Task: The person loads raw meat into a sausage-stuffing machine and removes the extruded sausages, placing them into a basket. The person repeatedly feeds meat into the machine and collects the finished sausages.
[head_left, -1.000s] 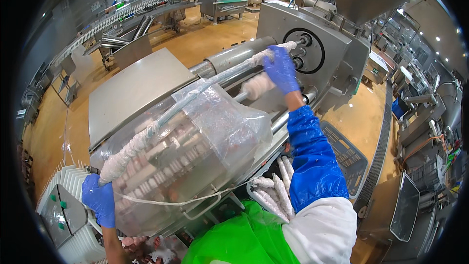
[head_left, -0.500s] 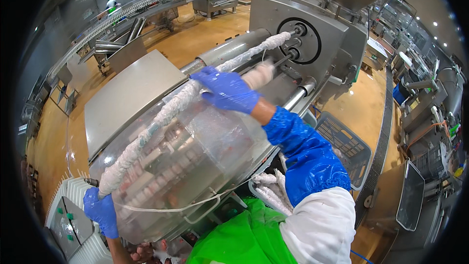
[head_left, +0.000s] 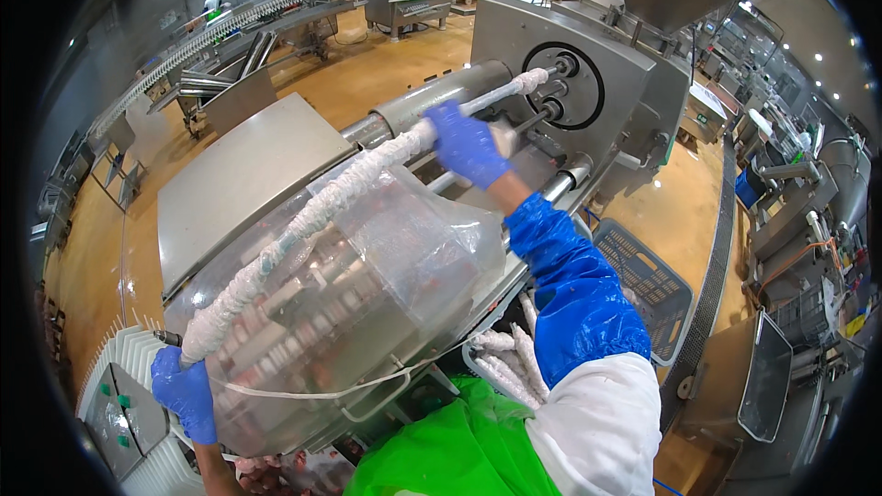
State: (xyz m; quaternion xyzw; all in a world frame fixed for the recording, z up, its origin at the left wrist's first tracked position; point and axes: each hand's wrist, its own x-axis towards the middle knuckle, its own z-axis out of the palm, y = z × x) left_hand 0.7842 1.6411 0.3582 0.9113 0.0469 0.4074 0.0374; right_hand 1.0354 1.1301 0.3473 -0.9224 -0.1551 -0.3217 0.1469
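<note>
A long white shirred casing [head_left: 322,207] sits on a thin metal tube that runs from the lower left up to a grey machine head [head_left: 588,83]. My left hand [head_left: 186,392], in a blue glove, grips the casing's near end. Gloved in blue as well, my right hand [head_left: 467,142] closes around the casing farther up, a short way from the machine head. Below the tube lies a clear rounded plastic cover [head_left: 367,294] over machine parts.
A tray of more white casings [head_left: 501,363] lies by my green apron. A blue plastic crate [head_left: 648,280] stands on the orange floor at right. A flat steel table [head_left: 239,174] is at left, a control box [head_left: 115,418] at lower left, conveyors and other machines behind.
My right hand slid back down the casing from the machine head, then moved up it again. The left hand stayed at the near end.
</note>
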